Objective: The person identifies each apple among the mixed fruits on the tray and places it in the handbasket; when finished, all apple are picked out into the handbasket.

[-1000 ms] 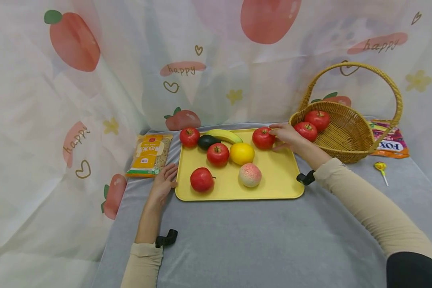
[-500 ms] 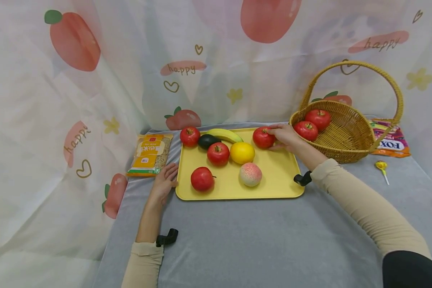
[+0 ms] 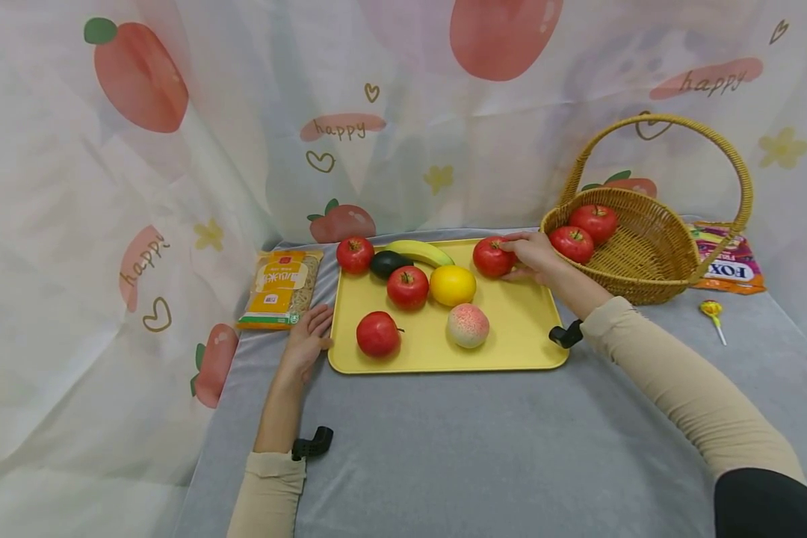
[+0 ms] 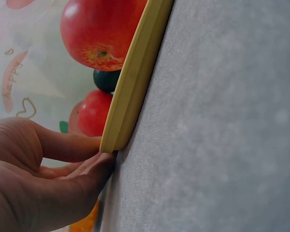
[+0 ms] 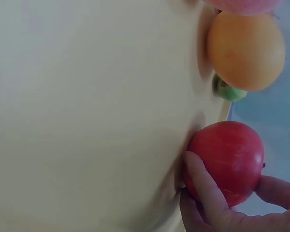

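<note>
On the yellow tray (image 3: 511, 351), my right hand (image 3: 538, 258) holds a red apple (image 3: 489, 257) at the back right corner. The right wrist view shows fingers curled round one side of this apple (image 5: 229, 157) and the thumb on the other. My left hand (image 3: 304, 344) rests against the tray's left edge, fingers fairly straight; in the left wrist view, its fingertips touch the rim (image 4: 130, 82). More red apples (image 3: 407, 288) lie on the tray, along with a yellow lemon-like fruit (image 3: 453, 286), a peach (image 3: 468, 326), a banana (image 3: 420, 252) and a dark green avocado-like fruit (image 3: 386, 264).
A wicker basket (image 3: 652, 258) with a tall handle stands at the right, with two red apples (image 3: 581, 232) inside. Beyond it lies a purple and orange candy bag (image 3: 726, 261), with a lollipop (image 3: 714, 317) in front. A grain packet (image 3: 280, 290) lies left of the tray.
My right forearm and wrist have shifted slightly left since a second ago, the hand staying on the same apple. The left hand and the other fruit have kept their places.
</note>
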